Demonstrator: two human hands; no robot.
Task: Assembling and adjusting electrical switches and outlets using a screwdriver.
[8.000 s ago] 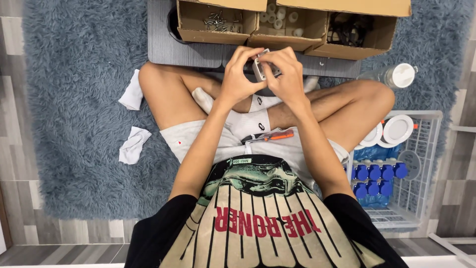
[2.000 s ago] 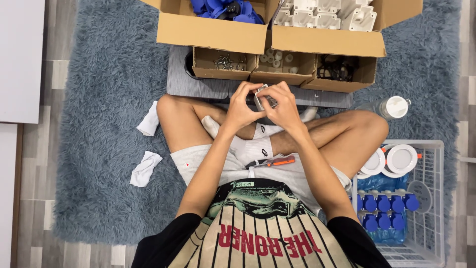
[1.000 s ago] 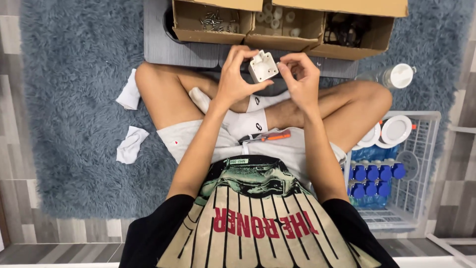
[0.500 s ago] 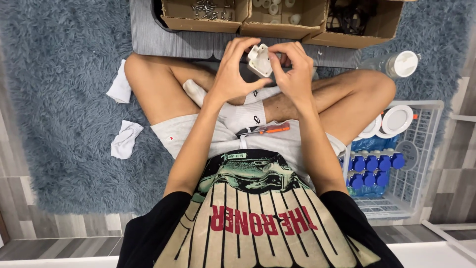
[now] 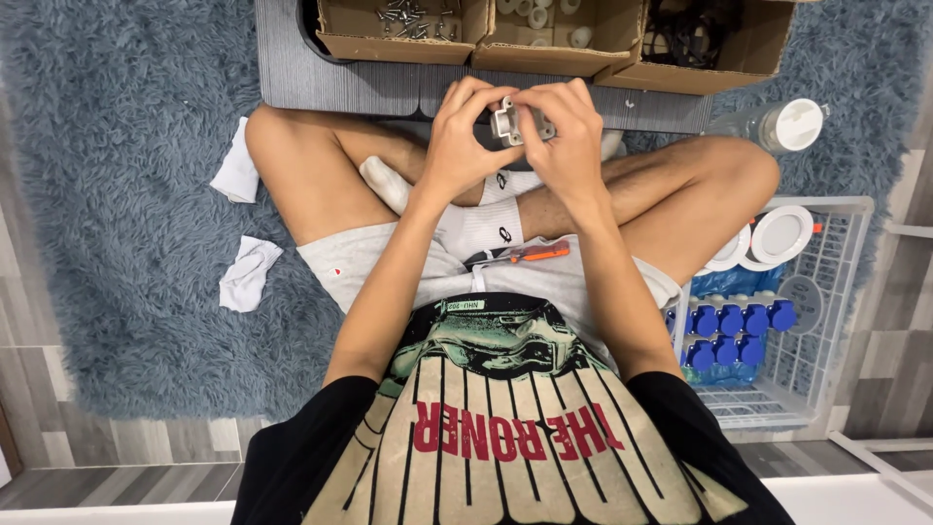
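Observation:
I sit cross-legged on a blue shaggy rug. My left hand (image 5: pixel 465 141) and my right hand (image 5: pixel 566 136) meet above my ankles, both closed around a small white and grey plastic part (image 5: pixel 509 121). Only its top shows between my fingers. An orange-handled screwdriver (image 5: pixel 520 256) lies across my lap on my grey shorts, below my hands.
Three open cardboard boxes (image 5: pixel 544 34) stand on a grey board (image 5: pixel 340 83) ahead, holding screws, white rings and dark parts. A white wire basket (image 5: pixel 826 321) at my right holds blue plugs (image 5: pixel 734 326) and white discs (image 5: pixel 777 233). A clear bottle (image 5: pixel 777 124) lies nearby. White cloths (image 5: pixel 245 272) lie at left.
Over the last second my hands turned the white part and closed in around it, so less of it shows now. The camera tilted down slightly.

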